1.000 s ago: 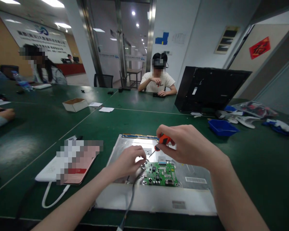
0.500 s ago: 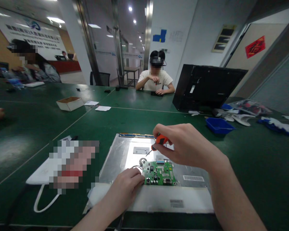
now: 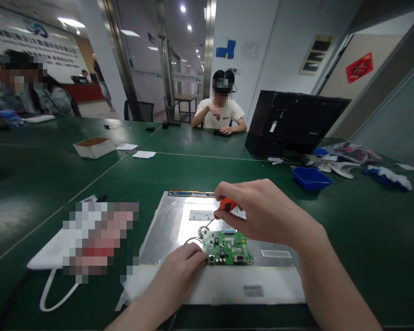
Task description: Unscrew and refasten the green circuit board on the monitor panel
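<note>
A metal-backed display panel (image 3: 162,227) lies face down on the green table in front of me. On it sits a green circuit board (image 3: 227,247). My left hand (image 3: 181,266) is closed at the board's left edge, its fingertips pressed on that side. Above the board, my right hand (image 3: 265,214) grips a screwdriver (image 3: 227,203) with an orange and black handle. Its thin shaft slants down left, the tip close to a small round metal disc (image 3: 203,231) at the board's upper left corner. Two tiny screws (image 3: 207,216) rest on the panel's label.
A blue tray (image 3: 311,179) and a black monitor (image 3: 296,124) stand to the right, with gloves (image 3: 388,178) beyond. Left are a white bag (image 3: 44,253), partly pixelated, and a white box (image 3: 95,148). A person (image 3: 221,108) works across the table.
The screwdriver tip has come down and left, from above the panel to the disc by the board's corner. My left hand stays at the board. The view has shifted slightly.
</note>
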`<state>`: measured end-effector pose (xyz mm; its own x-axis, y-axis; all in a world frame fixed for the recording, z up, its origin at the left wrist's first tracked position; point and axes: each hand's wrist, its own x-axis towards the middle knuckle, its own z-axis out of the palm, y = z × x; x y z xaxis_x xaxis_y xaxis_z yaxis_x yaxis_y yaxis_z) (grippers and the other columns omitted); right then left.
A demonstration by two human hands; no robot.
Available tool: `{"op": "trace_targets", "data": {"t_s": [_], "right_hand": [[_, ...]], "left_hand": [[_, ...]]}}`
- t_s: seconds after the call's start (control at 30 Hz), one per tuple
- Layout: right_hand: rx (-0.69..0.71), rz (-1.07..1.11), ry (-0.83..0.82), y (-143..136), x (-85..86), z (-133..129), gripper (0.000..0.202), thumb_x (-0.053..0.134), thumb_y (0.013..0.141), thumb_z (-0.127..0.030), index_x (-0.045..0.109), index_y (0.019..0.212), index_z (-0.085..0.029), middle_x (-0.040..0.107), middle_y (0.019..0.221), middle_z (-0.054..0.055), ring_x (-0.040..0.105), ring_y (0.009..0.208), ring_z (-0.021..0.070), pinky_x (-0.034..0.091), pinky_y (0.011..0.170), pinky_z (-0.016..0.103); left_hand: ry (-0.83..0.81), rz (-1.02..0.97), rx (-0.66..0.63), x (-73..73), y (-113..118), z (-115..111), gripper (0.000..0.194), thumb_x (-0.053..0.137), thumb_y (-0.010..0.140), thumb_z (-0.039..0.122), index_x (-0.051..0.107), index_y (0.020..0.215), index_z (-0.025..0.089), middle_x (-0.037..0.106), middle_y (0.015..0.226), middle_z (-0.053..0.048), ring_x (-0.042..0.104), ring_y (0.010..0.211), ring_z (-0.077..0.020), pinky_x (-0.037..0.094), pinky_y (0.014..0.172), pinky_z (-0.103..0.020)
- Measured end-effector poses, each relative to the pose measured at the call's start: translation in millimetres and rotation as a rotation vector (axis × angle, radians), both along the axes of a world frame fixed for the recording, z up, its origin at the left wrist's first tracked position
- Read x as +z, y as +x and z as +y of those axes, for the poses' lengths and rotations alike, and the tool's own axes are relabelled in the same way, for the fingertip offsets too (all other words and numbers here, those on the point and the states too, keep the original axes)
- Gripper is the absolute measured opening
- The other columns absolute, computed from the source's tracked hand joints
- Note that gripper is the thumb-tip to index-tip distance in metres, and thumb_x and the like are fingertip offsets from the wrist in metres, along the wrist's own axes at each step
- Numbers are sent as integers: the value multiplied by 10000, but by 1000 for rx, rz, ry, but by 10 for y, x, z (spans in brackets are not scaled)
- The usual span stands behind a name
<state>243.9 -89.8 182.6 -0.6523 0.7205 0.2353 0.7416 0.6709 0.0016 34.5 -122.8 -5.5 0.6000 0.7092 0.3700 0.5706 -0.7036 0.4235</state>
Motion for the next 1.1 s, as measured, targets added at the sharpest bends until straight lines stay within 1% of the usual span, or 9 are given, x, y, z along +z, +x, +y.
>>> {"op": "trace_targets", "data": {"t_s": [0.2, 0.3, 0.4, 0.5, 0.63, 0.73, 0.87, 0.97, 1.1], "right_hand": [[-10, 34, -22, -2, 17, -44, 87, 601, 904, -271, 546, 950, -222, 688, 786, -21, 610, 650, 143, 294, 554, 259], [-27, 79, -13, 23, 14, -129, 82, 607, 890, -247, 551, 946, -228, 680, 772, -23, 609, 645, 139, 328, 563, 253], [-35, 189, -12, 79, -43, -263, 83, 596, 901, -259, 545, 959, -231, 678, 786, -25, 608, 639, 132, 373, 571, 251], [-29, 367, -21, 155, -179, -424, 112, 604, 898, -249, 537, 988, -242, 687, 829, -28, 639, 685, 124, 431, 599, 237], [-93, 524, 39, 237, -466, -581, 186, 638, 879, -283, 537, 1033, -253, 679, 798, -26, 655, 643, 129, 473, 571, 230], [-193, 637, 71, 274, -701, -600, 172, 632, 876, -293, 538, 1010, -241, 670, 811, -1, 656, 637, 146, 495, 554, 242], [-273, 771, 72, 335, -947, -520, 169, 645, 867, -330, 533, 957, -241, 631, 753, -2, 611, 576, 147, 480, 501, 248], [-241, 815, 44, 371, -1046, -443, 143, 642, 865, -317, 534, 922, -242, 597, 706, -19, 564, 526, 132, 449, 465, 239], [-228, 840, 6, 323, -1079, -404, 128, 641, 856, -310, 553, 910, -234, 606, 703, -18, 566, 541, 137, 451, 491, 253]], "left_hand": [[-86, -28, -15, 51, 0, -7, 237, 442, 928, 87, 626, 1036, 190, 639, 968, -70, 622, 854, -196, 499, 718, -279], [-102, -41, 7, 68, 10, -2, 203, 466, 915, 88, 629, 976, 192, 635, 945, -64, 613, 828, -196, 479, 693, -274], [-142, -84, 18, 87, 13, 10, 197, 484, 894, 67, 627, 934, 197, 631, 932, -52, 608, 824, -187, 459, 690, -259], [-189, -137, 20, 101, 9, 18, 194, 501, 876, 47, 626, 890, 193, 631, 909, -43, 610, 825, -176, 443, 686, -242], [-220, -159, 40, 109, 6, 21, 180, 523, 859, 36, 630, 864, 182, 634, 886, -43, 610, 814, -177, 433, 684, -245], [-232, -155, 25, 122, -5, 25, 173, 526, 866, 43, 632, 870, 180, 636, 896, -46, 611, 821, -177, 435, 683, -247], [-222, -99, -35, 128, -46, 11, 195, 506, 907, 75, 643, 971, 197, 644, 947, -51, 618, 866, -187, 469, 715, -263], [-162, -20, -42, 101, -77, -20, 228, 494, 919, 75, 636, 1052, 193, 654, 999, -66, 626, 897, -205, 510, 759, -298], [-59, 27, -58, 49, -105, -59, 285, 493, 910, 52, 607, 1143, 170, 662, 1072, -94, 639, 944, -218, 551, 804, -330]]}}
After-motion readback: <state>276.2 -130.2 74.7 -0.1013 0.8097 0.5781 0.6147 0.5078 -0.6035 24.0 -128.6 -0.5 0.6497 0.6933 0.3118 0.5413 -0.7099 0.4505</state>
